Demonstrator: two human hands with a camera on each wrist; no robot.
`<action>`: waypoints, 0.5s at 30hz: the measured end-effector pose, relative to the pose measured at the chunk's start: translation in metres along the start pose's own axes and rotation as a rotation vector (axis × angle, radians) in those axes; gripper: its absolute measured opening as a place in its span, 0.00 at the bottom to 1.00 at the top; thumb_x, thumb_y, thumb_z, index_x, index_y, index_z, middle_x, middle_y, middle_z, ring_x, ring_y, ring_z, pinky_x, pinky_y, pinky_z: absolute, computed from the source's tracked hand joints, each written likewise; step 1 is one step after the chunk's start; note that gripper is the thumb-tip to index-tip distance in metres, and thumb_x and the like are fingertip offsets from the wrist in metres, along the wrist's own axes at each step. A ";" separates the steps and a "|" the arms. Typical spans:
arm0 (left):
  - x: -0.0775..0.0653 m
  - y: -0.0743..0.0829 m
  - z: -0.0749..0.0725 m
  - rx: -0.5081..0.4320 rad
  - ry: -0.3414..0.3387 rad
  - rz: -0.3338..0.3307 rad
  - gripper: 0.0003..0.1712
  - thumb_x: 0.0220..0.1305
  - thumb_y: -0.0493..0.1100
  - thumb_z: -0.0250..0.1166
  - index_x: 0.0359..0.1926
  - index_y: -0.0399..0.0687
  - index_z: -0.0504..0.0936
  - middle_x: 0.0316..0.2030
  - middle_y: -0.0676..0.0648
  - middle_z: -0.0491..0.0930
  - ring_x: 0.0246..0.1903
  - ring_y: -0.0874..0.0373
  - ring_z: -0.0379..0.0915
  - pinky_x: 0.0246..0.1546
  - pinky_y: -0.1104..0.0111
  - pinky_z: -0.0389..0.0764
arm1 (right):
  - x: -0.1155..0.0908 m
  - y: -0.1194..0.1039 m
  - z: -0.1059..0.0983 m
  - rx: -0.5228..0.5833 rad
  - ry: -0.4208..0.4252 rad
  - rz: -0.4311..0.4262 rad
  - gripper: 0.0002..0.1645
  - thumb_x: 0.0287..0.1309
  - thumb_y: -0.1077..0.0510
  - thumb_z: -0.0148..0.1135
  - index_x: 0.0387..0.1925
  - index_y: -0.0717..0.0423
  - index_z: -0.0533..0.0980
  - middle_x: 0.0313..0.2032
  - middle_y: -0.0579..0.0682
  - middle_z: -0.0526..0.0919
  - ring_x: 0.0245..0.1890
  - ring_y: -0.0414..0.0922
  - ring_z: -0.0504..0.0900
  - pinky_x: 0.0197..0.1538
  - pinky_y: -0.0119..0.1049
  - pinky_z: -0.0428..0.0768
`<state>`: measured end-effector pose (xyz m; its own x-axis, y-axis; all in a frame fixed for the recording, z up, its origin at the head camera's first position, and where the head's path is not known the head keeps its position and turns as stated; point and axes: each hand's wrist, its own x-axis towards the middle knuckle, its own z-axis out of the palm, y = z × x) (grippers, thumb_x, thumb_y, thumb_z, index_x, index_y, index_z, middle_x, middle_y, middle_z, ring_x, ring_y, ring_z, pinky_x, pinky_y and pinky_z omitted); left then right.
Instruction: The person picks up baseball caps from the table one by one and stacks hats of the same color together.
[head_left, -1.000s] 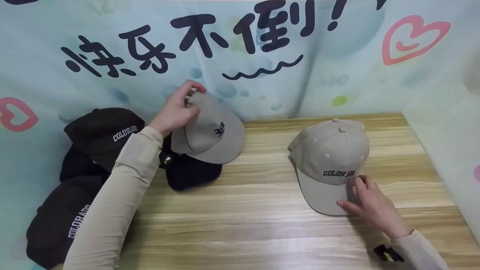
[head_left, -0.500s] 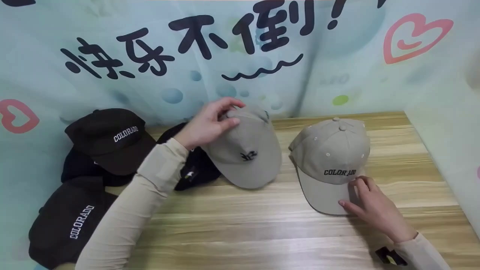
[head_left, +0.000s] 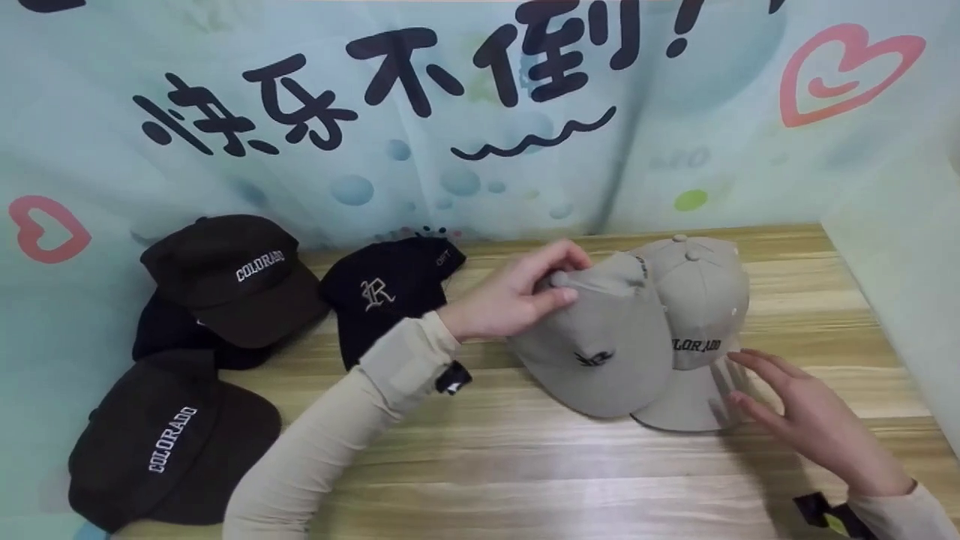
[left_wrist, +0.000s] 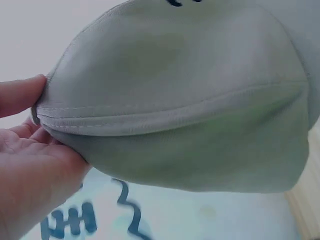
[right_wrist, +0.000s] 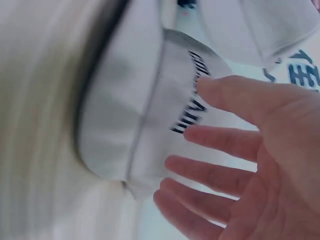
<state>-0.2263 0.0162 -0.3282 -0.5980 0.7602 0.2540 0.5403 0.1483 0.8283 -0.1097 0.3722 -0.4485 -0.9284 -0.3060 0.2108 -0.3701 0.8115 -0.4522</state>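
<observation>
In the head view my left hand [head_left: 517,292] pinches the crown of a grey cap with a small dark emblem [head_left: 600,375], thumb on one side and fingers on the other. The left wrist view shows that cap's fabric [left_wrist: 170,70] folded between thumb and fingers. Just behind and to its right, a second grey cap lettered COLORADO [head_left: 709,300] rests on the table, its left part hidden by the held cap. My right hand [head_left: 825,420] is beside its brim, fingers spread and holding nothing; in the right wrist view the fingers [right_wrist: 210,172] extend before the lettering.
A navy cap with an R emblem [head_left: 379,292] lies left of centre on the wooden table [head_left: 525,480]. Two dark brown COLORADO caps [head_left: 236,277] sit at the left, one on top of another dark cap [head_left: 161,334]. A printed cloth wall [head_left: 300,180] bounds the back.
My left hand has carried the grey emblem cap rightward from over the navy cap to the COLORADO cap, uncovering the R emblem. My right hand has come off the brim, moving slightly right.
</observation>
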 end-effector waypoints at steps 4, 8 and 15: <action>0.013 -0.002 0.022 -0.065 -0.051 0.044 0.14 0.66 0.30 0.59 0.51 0.31 0.72 0.50 0.39 0.76 0.51 0.59 0.71 0.55 0.73 0.68 | -0.004 -0.006 -0.011 -0.039 0.066 -0.032 0.29 0.51 0.65 0.71 0.57 0.61 0.74 0.52 0.60 0.79 0.50 0.61 0.77 0.56 0.37 0.70; 0.033 -0.002 0.042 -0.089 -0.111 0.032 0.14 0.67 0.31 0.58 0.53 0.32 0.72 0.52 0.40 0.75 0.51 0.61 0.70 0.55 0.76 0.66 | -0.012 -0.020 -0.018 -0.089 0.085 -0.031 0.30 0.49 0.64 0.72 0.55 0.58 0.75 0.50 0.58 0.80 0.47 0.58 0.79 0.50 0.35 0.74; 0.078 0.008 0.072 0.041 -0.218 0.006 0.16 0.70 0.36 0.57 0.56 0.37 0.73 0.53 0.46 0.76 0.53 0.68 0.68 0.54 0.83 0.61 | -0.023 -0.045 -0.024 -0.190 0.035 0.008 0.28 0.49 0.55 0.74 0.53 0.53 0.77 0.45 0.56 0.83 0.26 0.47 0.82 0.23 0.47 0.77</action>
<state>-0.2261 0.1226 -0.3375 -0.4554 0.8791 0.1411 0.5694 0.1657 0.8052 -0.0715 0.3548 -0.4126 -0.9282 -0.2845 0.2397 -0.3471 0.8942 -0.2828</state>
